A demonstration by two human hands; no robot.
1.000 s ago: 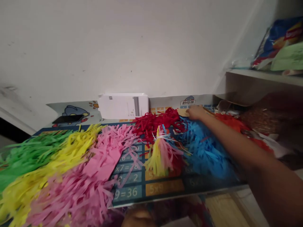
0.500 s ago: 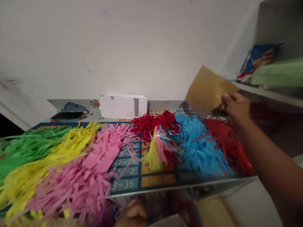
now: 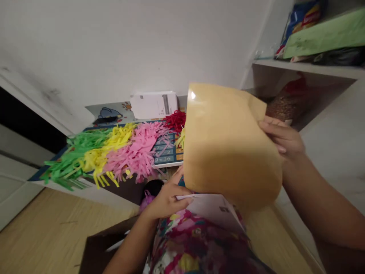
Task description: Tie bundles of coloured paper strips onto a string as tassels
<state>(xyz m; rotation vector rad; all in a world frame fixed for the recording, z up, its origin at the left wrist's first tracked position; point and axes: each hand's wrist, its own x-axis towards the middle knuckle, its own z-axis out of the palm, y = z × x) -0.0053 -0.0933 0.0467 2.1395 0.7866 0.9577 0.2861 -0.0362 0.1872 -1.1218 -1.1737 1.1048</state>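
My right hand point(image 3: 285, 139) is closed on the edge of a yellow-brown paper envelope point(image 3: 225, 140), its thumb and fingers on the right side. The envelope has a glossy patch at its upper left corner and hides the right part of the table. Lower down, my left hand point(image 3: 168, 198) pinches the left edge of a white card-like piece point(image 3: 212, 207) with a small dark printed mark. This white piece is close to my body, just below the envelope. Fringed paper strips lie on the table: green point(image 3: 85, 144), yellow point(image 3: 97, 158), pink point(image 3: 139, 148) and red point(image 3: 175, 121).
White printed pieces with a barcode point(image 3: 154, 104) lean on the wall behind the table. A dark phone point(image 3: 105, 120) lies at the back left. At the right is a shelf point(image 3: 302, 67) with a snack bag point(image 3: 303, 17). A dark open box point(image 3: 94, 247) stands on the floor.
My right hand has brought the envelope toward me and lower, so its broad side faces me. My left hand has come further into view with the white piece. The view has tilted down.
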